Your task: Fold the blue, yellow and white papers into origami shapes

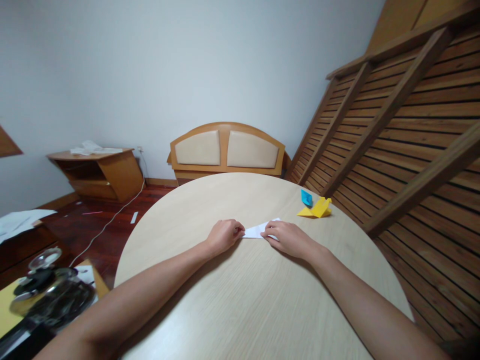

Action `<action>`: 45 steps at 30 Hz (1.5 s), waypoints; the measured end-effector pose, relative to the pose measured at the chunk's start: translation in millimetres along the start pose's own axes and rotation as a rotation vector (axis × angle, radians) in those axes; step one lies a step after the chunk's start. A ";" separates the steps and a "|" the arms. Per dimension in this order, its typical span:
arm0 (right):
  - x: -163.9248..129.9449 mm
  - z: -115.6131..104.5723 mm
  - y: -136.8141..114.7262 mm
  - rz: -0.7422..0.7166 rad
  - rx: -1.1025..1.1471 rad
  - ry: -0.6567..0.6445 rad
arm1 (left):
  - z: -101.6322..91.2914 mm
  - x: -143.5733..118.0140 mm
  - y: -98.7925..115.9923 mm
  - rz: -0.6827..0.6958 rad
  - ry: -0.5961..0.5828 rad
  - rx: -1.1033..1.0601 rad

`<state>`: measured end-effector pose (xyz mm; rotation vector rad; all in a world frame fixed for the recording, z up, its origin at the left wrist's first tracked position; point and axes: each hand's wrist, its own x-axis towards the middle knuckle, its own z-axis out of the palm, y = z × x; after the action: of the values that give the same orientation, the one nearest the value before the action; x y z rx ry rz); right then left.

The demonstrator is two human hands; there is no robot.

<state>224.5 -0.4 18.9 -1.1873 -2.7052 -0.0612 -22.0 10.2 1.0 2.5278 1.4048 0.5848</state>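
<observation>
Both hands are down on the folded white paper (258, 230) near the middle of the round desk (240, 300), a little toward its far edge; the left hand (223, 236) sits curled at the paper's left tip, fingers drawn together and pinching or pressing that point, though whether they grip it or just pin it I cannot tell; the right hand (288, 239) lies flat-ish over the right part, fingers together and pressing down on the sheet; the paper's long axis runs left to right, straight between the two hands, tapering toward the left hand; each hand is on its own end, so neither is nearer; only the middle strip and a far right corner show between and beyond the knuckles; further toward the desk's far right edge, well apart from the hands, sit a yellow folded piece (318, 208) and a blue folded piece (306, 198), just beside each other.
</observation>
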 end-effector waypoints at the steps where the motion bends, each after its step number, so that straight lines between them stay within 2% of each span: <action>1: 1.0 0.3 -1.5 0.008 -0.007 0.006 | 1.1 0.6 -0.6 -0.001 -0.002 0.007; 5: 7.0 4.5 -6.1 0.029 -0.033 0.066 | 4.5 1.9 -2.6 0.046 -0.007 0.018; 11: 16.7 21.8 0.1 -0.055 0.023 0.217 | 7.2 1.5 -3.3 0.059 0.021 0.016; 19: 23.7 29.9 1.4 -0.051 0.054 0.214 | 9.7 1.6 -2.2 0.066 0.050 0.026; 26: 24.9 18.4 -5.9 -0.019 0.034 0.173 | 9.4 2.6 4.9 0.055 0.031 0.064; 32: 17.2 4.4 -2.0 -0.018 0.002 0.121 | 6.2 -0.4 5.6 0.132 0.021 0.133; 36: 11.6 0.6 5.6 0.017 0.014 0.100 | 6.5 0.0 5.4 0.159 0.019 0.155; 40: 4.7 5.9 22.4 0.127 0.072 0.154 | 7.8 1.2 1.9 0.141 0.011 0.115; 45: -1.3 13.5 40.5 0.118 0.143 0.122 | 9.0 1.6 -2.9 0.165 0.008 0.106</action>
<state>253.0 27.6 3.9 -1.2546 -2.4840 0.0722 -19.6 13.3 -7.8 2.7475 1.2696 0.5616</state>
